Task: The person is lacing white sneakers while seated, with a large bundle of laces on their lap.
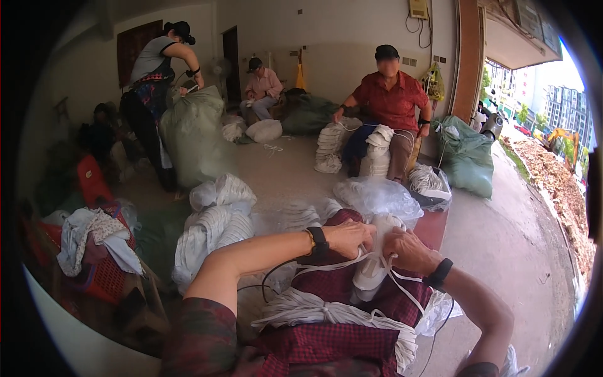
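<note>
While your two hands meet over your lap, this is how the bundling stands.

Left hand: your left hand [349,238] is closed around the top of the white bundle [372,267], fingers curled tight on the cord, a dark wristband just behind it.

Right hand: your right hand [407,249] pinches the white tie strip [402,286] against the bundle's other side, fingers narrow and gripping.

Where the bundle is: it stands on your knees, on the red checked cloth [326,342], between both hands.

Done so far: one tied bundle [333,313] of white cord lies flat across your lap, just below the one in hand, its band knotted at the middle. Further white stacks [210,229] sit on the floor to your left.

Left to do: by my reading, the tie is looped but not yet drawn home; its loose ends trail down toward your right forearm.

How it looks: soft, flat white cord folded into a thick hank, upright and slightly squeezed at the top.

Nearby: a clear plastic bag [377,195] lies just beyond your hands; a seated person in a red shirt [392,100] handles similar stacks.
</note>
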Demonstrator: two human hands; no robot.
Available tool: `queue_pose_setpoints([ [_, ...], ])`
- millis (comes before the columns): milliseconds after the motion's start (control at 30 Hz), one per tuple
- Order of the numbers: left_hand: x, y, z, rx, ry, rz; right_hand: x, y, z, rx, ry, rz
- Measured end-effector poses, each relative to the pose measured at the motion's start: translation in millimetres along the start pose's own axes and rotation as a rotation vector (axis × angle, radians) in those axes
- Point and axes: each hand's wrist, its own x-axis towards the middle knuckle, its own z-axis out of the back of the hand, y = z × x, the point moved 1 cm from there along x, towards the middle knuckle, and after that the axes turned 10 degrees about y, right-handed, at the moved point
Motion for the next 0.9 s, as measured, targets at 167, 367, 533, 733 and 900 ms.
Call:
queue_pose_setpoints([
  [167, 11.1, 40.7, 5.4, 0.001, 0.372, -0.208, 7.8, 16.5, 4.1, -0.029, -0.029, 0.052],
  [367, 19.9, -12.6, -3.6, 0.023, 0.128, 0.421, -0.4, 10.3, 0.8, 0.005, -0.003, 0.027],
  [533, 18.7, -16.7, -16.7, 0.047, 0.04, 0.482, 8.9, -1.8, -13.7, 0.069, 0.023, 0.037],
  [733, 24.5, -20.4, -12.2, -0.133, -0.019, 0.598, 16.3, -14.5, -19.9, -0.064, -0.07, 0.231],
  [900, 23.3, -14.3, -30.2, -0.216, -0.228, 0.566, 9.9, -3.0, -11.3, -0.115, -0.057, 0.245],
])
